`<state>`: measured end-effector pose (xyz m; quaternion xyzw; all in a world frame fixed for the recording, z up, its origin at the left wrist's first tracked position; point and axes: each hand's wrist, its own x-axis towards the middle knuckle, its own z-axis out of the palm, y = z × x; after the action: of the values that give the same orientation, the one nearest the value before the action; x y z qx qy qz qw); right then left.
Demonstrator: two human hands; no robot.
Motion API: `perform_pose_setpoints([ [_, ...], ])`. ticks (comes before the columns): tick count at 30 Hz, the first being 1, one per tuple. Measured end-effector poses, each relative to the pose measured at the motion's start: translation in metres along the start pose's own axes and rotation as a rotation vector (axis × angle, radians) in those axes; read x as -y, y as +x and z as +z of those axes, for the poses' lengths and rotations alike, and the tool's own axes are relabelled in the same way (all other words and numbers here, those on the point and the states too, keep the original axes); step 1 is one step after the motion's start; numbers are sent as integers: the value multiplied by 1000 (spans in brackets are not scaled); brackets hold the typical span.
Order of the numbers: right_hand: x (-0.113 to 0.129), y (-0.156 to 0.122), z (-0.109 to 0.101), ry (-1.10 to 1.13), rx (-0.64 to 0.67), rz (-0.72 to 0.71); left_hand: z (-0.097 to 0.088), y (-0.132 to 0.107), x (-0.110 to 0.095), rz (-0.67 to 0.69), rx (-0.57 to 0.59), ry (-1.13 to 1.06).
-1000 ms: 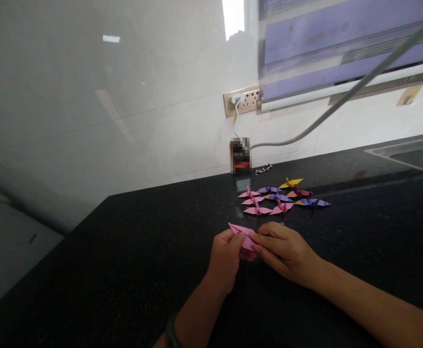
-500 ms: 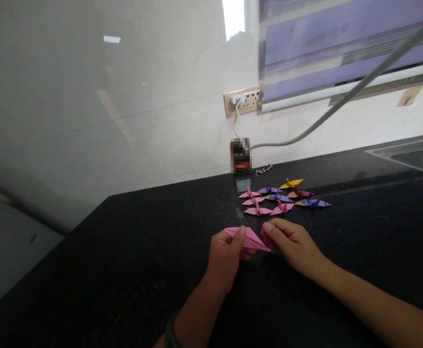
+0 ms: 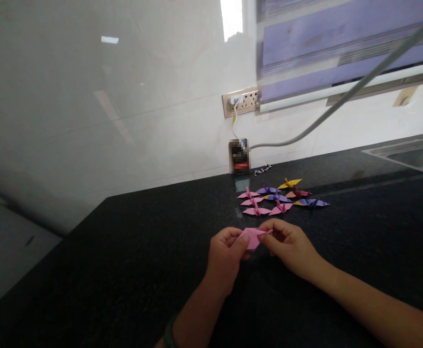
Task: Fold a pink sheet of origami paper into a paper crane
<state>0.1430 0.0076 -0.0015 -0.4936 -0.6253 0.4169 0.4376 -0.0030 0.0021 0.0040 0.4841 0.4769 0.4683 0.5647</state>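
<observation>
A folded piece of pink origami paper (image 3: 254,239) is held above the dark counter, between my two hands. My left hand (image 3: 228,251) pinches its left side, thumb on top and fingers beneath. At the paper's right end, my right hand (image 3: 285,241) grips a narrow pointed tip between thumb and forefinger. Just beyond my hands, several folded paper cranes sit in loose rows, among them a pink crane (image 3: 256,210), a purple crane (image 3: 311,203), a yellow crane (image 3: 290,183) and a red crane (image 3: 299,193).
The black counter (image 3: 142,251) meets a pale tiled wall (image 3: 160,121). A blurred-out dark box (image 3: 240,157) stands against the wall beside a small beaded strand (image 3: 262,170). Above are a socket plate (image 3: 240,102) and a grey cable (image 3: 327,116). A sink edge (image 3: 396,154) lies at right.
My right hand has closed onto the pink paper's tip, which it was apart from before. The paper has turned, its point now raised to the right. My left hand keeps its hold.
</observation>
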Motion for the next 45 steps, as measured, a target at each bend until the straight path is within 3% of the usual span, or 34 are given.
perform_pose_setpoints([
  [6, 2, 0, 1, 46, -18, 4, 4, -2, -2, -58, 60, 47],
  [11, -1, -1, 1, 17, -44, 15, 7, -3, -3, -37, 42, 25],
  [20, 0, -3, -1, -76, -98, -94, 7, -1, 1, -24, 24, -11],
  [33, -2, -3, 0, -160, -54, -150, 5, -2, 2, -8, -1, -14],
  [38, -3, -3, -1, -75, -53, -117, 5, -1, 2, 2, -8, -13],
  [43, -3, 1, -4, 170, -161, -21, 5, 1, 3, -27, -66, -33],
  [45, -2, 1, -3, 208, -128, 2, 5, 1, 3, -30, -69, -48],
])
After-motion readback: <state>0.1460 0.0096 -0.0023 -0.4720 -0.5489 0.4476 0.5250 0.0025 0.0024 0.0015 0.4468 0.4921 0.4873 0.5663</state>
